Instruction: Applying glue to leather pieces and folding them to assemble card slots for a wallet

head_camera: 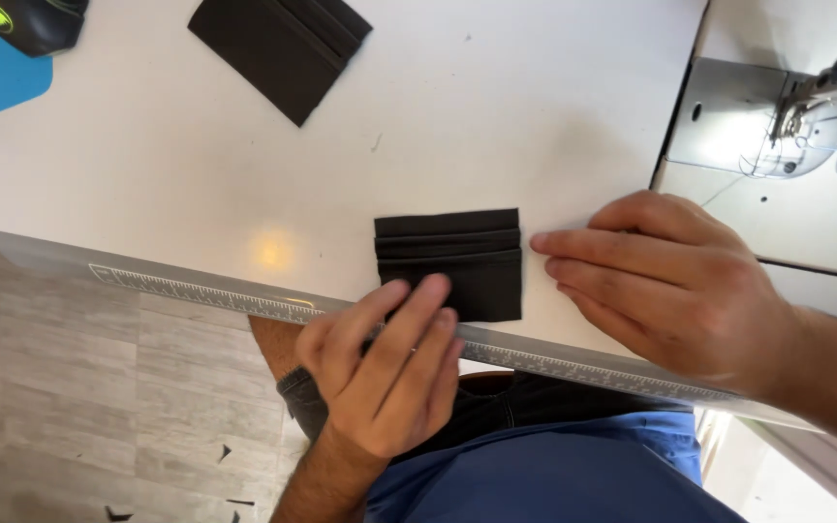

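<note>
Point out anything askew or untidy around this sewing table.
The second black folded piece at the table's far end lies turned at an angle, unlike the black piece squared between the left hand and right hand. Small dark scraps litter the floor. Nothing looks damaged.

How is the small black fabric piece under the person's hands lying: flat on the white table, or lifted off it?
Flat. The small black fabric piece lies on the white table, left hand fingertips pressing its lower edge, right hand fingertips beside its right edge.
</note>
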